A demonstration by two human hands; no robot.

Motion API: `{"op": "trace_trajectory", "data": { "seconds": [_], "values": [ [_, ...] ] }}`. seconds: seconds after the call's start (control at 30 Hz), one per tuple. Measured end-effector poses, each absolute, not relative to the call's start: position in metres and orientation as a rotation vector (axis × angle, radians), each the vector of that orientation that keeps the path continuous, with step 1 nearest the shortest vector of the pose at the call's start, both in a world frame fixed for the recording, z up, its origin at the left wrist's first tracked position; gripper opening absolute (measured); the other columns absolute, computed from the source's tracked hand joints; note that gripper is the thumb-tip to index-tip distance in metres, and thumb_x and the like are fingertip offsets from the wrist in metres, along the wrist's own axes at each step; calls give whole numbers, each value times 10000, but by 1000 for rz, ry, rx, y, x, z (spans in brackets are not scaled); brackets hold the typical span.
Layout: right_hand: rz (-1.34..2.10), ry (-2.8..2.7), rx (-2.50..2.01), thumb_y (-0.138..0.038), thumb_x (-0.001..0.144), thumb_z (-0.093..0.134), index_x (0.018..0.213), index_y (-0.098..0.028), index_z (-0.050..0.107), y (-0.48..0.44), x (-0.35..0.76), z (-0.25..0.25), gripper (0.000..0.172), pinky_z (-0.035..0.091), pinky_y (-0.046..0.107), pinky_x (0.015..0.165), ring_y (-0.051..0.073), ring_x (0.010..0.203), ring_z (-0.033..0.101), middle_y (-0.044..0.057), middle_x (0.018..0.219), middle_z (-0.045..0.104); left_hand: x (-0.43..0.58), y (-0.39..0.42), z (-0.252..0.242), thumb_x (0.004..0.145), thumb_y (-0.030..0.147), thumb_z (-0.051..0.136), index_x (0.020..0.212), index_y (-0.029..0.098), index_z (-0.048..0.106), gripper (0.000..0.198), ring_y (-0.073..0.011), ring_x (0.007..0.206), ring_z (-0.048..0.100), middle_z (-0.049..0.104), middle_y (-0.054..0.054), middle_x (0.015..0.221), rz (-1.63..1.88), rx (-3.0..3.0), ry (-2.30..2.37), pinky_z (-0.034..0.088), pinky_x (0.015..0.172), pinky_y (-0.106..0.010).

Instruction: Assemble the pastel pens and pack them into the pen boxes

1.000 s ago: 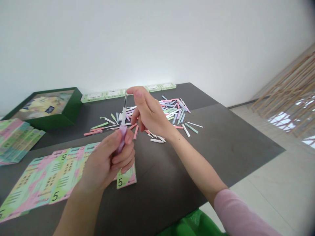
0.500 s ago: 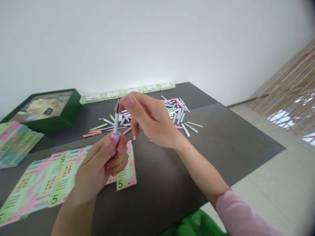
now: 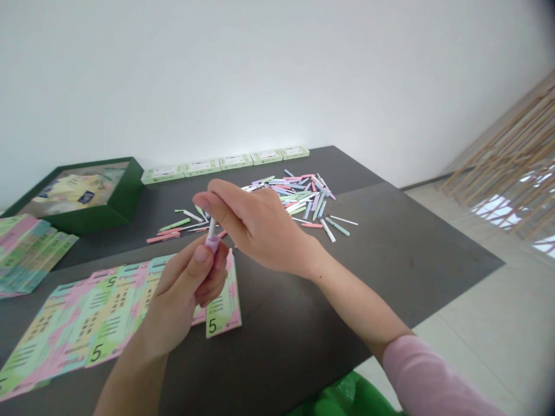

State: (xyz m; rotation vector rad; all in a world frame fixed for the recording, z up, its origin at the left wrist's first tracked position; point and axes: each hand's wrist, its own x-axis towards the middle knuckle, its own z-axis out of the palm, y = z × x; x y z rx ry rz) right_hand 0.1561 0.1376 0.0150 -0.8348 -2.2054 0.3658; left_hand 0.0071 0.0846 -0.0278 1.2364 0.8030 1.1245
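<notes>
My left hand [image 3: 180, 294] is closed around a lilac pen barrel [image 3: 212, 243], held upright above the table. A white pen refill [image 3: 211, 229] sticks up out of the barrel's top. Over the refill's upper end, the thumb and fingers of my right hand [image 3: 264, 228] are pressed together, hiding its tip. Behind my hands lies a loose pile of pastel pens and pen parts [image 3: 299, 196]. Below my left hand are pink, green and yellow printed cards [image 3: 108, 320] marked with a 5.
A dark green box [image 3: 117, 199] with packets in it stands at the back left. Near it is a stack of colourful packs [image 3: 32, 254]. Several pale green boxes [image 3: 202, 167] line the wall. The dark table's [image 3: 416, 248] right edge drops to a tiled floor.
My right hand has lowered and closed over the refill's upper end, covering the dark tip that showed before. My left hand still grips the lilac barrel and has barely shifted.
</notes>
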Motion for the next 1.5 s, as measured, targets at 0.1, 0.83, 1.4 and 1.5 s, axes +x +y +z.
{"op": "trace_trajectory", "data": {
  "seconds": [0.1, 0.83, 1.4, 1.5],
  "values": [
    [370, -2208, -817, -409, 1022, 317, 911, -204, 516, 140, 156, 11, 307, 200, 279, 593, 115, 558, 372, -38, 638, 429, 3, 84, -30, 896, 445, 559, 667, 188, 521, 347, -31, 391, 161, 235, 85, 494, 1108, 1161, 777, 211, 358, -125],
    [685, -2181, -602, -266, 1032, 326, 656, -197, 326, 182, 158, 40, 383, 318, 201, 650, 43, 583, 355, -79, 620, 378, 28, 87, 18, 993, 189, 119, 701, 151, 608, 570, -79, 375, 509, 377, 47, 396, 1102, 588, 715, 589, 545, -227],
    [711, -2225, -444, -221, 1002, 337, 677, -158, 396, 179, 165, 75, 336, 325, 134, 533, -19, 578, 396, -104, 638, 412, 38, 84, 13, 983, 268, 359, 767, 203, 658, 374, -179, 858, 739, 731, 4, 703, 1276, 690, 625, 605, 859, -351],
    [683, -2208, -460, -231, 976, 311, 638, -122, 409, 176, 167, 86, 369, 335, 131, 575, -28, 648, 476, -119, 624, 411, 38, 83, 15, 981, 266, 375, 765, 201, 654, 358, -184, 867, 737, 729, 3, 704, 1284, 711, 625, 611, 842, -355]
  ]
}}
